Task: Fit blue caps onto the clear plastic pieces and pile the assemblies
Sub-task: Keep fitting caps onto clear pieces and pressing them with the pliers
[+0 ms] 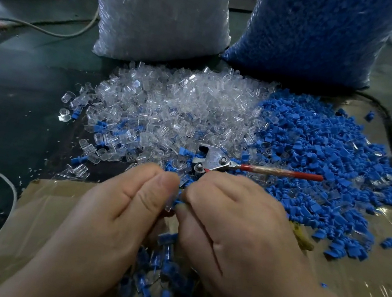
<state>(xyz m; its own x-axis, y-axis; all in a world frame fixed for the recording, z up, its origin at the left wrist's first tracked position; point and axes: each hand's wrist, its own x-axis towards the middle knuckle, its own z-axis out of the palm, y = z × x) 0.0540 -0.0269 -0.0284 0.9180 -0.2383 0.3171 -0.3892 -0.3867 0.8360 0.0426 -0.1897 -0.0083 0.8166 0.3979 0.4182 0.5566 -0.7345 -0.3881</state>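
Pinching a clear piece (170,202) in the left hand (110,211), the right hand (240,234) is closing on a mostly hidden blue cap (178,200), above the half-hidden pile (159,278).

Assembly workshop: bulk sacks (162,8), loose part heaps (176,103).

Red-handled pliers (216,161) — flattened cardboard (375,284)

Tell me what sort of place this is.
Probably a small workshop floor for manual piecework assembly. Two big plastic sacks, one of clear pieces and one of blue caps, stand behind loose heaps of both, with a pile of finished assemblies on cardboard.
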